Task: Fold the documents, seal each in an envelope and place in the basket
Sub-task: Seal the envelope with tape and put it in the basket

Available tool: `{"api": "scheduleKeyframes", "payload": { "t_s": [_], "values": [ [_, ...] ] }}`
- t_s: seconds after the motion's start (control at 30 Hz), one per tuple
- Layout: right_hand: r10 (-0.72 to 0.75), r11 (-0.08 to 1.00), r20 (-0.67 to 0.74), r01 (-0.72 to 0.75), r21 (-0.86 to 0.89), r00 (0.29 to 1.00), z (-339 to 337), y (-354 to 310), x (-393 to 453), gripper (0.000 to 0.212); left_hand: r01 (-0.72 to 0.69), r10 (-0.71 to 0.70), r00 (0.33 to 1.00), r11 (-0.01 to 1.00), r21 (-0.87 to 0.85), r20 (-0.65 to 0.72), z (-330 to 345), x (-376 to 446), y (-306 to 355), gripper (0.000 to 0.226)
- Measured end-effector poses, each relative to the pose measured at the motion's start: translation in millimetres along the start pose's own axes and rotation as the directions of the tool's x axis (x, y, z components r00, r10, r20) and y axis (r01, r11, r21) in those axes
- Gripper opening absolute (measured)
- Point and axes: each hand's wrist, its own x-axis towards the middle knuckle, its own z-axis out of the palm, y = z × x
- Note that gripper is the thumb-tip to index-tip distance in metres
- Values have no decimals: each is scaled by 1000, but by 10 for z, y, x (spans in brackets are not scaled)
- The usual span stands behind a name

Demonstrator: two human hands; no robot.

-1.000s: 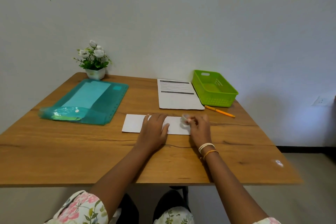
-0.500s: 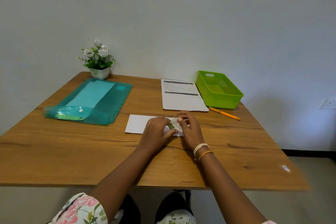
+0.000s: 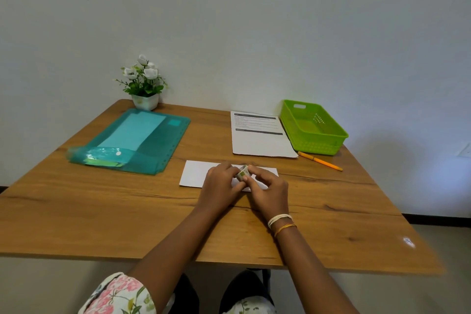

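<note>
Centrally, both hands' fingers (image 3: 248,178) pinching tape roll (image 3: 242,173), over envelope (image 3: 196,173)

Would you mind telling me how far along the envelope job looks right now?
Early. Done: little; the basket holds nothing. In hand: both the left hand and right hand hold a small tape roll over a white envelope on the table. Left: sealing it, the printed sheet, and basketing.
</note>
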Motion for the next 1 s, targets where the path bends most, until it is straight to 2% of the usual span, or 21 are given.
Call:
{"api": "scheduleKeyframes", "payload": {
  "t_s": [0.17,0.23,0.27,0.33,0.4,0.53,0.7,0.87,1.0],
  "values": [
    [-107,991,-36,103,-83,994,-1,4,-29,20,-7,7,1000,1000,25,1,17,0,-15,30],
    [-88,994,-46,84,-66,995,-2,-8,-20,16,-8,7,1000,999,38,8,29,-9,-24,31],
    [-29,999,-67,28,-15,997,-10,-9,-11,15,-6,5,1000,999,44,18,36,-12,-27,33],
    [176,972,-109,-155,179,978,-38,9,22,18,-12,10,999,999,52,35,41,-22,-27,36],
    [365,871,-114,-296,391,924,-74,27,56,16,-26,23,999,998,64,43,46,-30,-28,38],
    [543,667,-84,-369,647,835,-158,27,94,6,-6,5,1000,999,40,22,48,-17,-39,38],
    [588,578,-36,-389,718,808,-180,87,162,7,82,-81,997,996,-43,5,-3,136,-104,28],
    [577,565,-3,-398,723,816,-183,133,149,8,46,-55,994,995,89,99,-41,439,-249,39],
    [559,601,-1,-405,689,829,-166,150,152,10,-58,-2,982,947,315,187,-85,743,-424,35]
  ]
}}
